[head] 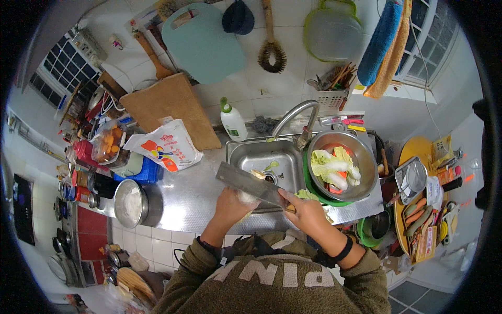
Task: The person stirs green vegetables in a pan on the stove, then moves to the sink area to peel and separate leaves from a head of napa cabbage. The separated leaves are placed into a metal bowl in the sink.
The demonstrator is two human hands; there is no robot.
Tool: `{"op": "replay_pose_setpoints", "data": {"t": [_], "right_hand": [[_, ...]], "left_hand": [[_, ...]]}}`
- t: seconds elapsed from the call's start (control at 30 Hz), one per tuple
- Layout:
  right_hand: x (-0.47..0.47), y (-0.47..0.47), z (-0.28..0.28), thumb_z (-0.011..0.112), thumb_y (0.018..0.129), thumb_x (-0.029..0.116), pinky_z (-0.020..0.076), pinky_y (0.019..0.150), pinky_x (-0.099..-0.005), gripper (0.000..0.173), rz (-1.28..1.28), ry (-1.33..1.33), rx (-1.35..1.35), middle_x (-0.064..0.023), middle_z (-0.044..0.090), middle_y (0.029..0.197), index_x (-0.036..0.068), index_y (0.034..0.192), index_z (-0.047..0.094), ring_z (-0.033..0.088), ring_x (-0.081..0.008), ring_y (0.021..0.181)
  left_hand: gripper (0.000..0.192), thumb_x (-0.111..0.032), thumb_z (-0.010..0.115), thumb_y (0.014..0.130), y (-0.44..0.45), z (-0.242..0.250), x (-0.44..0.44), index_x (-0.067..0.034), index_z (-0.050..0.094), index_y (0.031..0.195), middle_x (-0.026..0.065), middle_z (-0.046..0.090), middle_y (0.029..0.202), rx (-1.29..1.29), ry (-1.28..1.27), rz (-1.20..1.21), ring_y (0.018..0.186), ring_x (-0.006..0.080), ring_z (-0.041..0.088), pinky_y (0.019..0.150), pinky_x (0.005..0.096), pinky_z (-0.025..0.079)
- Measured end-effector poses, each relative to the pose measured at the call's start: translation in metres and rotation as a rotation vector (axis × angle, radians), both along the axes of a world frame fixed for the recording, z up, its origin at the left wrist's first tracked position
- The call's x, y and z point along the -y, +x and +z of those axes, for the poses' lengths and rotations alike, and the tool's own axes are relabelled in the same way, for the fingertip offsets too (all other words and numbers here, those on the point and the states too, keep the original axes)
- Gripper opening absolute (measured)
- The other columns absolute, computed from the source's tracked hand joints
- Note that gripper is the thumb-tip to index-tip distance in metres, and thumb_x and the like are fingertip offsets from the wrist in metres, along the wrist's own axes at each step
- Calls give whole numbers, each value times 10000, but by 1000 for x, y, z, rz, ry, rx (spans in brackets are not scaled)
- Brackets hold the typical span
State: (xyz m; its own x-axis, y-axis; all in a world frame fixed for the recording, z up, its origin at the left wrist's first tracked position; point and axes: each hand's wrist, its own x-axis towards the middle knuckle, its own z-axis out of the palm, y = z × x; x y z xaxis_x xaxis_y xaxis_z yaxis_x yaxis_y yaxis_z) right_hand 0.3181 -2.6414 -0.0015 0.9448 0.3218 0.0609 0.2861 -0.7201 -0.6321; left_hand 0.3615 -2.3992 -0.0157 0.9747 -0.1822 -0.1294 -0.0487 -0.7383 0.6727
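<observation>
My right hand [308,214] grips the short wooden handle of a Chinese cleaver [249,184]. Its broad blade slants up and left across the front of the stainless steel sink [245,151]. Under the blade, my left hand [229,208] is closed around a whitish vegetable piece [248,197], mostly hidden by hand and steel. In the sink, pale and green scraps [271,165] lie around the drain. To the right, a large steel bowl [368,168] holds napa cabbage leaves [333,170] and something orange-red. A loose leaf [306,195] lies near my right hand.
The faucet [292,112] arches behind the sink. A white-and-green pump bottle [234,121], a printed white bag [168,145] and a wooden cutting board [172,110] stand left. A small metal bowl [131,204] of white powder sits at the counter's front edge. Carrots [415,216] lie far right.
</observation>
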Motion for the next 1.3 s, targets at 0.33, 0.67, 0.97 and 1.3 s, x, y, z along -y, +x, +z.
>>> {"op": "replay_pose_setpoints", "data": {"t": [0.33, 0.67, 0.97, 1.3], "right_hand": [[23, 26, -89, 652, 845, 229, 501, 681, -385, 388, -226, 293, -236, -189, 660, 821, 92, 1207, 627, 645, -344, 742], [48, -5, -85, 649, 847, 280, 518, 736, -380, 458, -265, 246, -233, -209, 679, 905, 72, 1250, 590, 668, -354, 821], [85, -71, -86, 603, 864, 325, 517, 772, -455, 514, -381, -36, -362, -250, 673, 932, 12, 1265, 530, 654, -409, 867], [100, -99, -115, 595, 861, 231, 515, 704, -501, 377, -451, -388, -351, -223, 669, 850, 1, 1151, 522, 656, -397, 809]], "left_hand": [[809, -224, 862, 645, 3, 18, -28, -34, 444, 1312, 152, 576, 1180, 149, -264, -31, 1115, 284, 569, 937, 387, 472], [951, -494, 808, 661, 6, 9, -32, -52, 367, 1378, 119, 550, 1136, -478, -1480, -70, 1017, 266, 585, 834, 396, 518], [858, -655, 634, 753, 24, 9, -5, -75, 415, 1346, 99, 525, 1130, -818, -2216, -34, 1015, 263, 542, 851, 417, 470], [756, -652, 562, 816, 30, 8, 18, -24, 505, 1233, 128, 565, 1112, -835, -2161, 192, 1014, 284, 564, 811, 459, 500]]}}
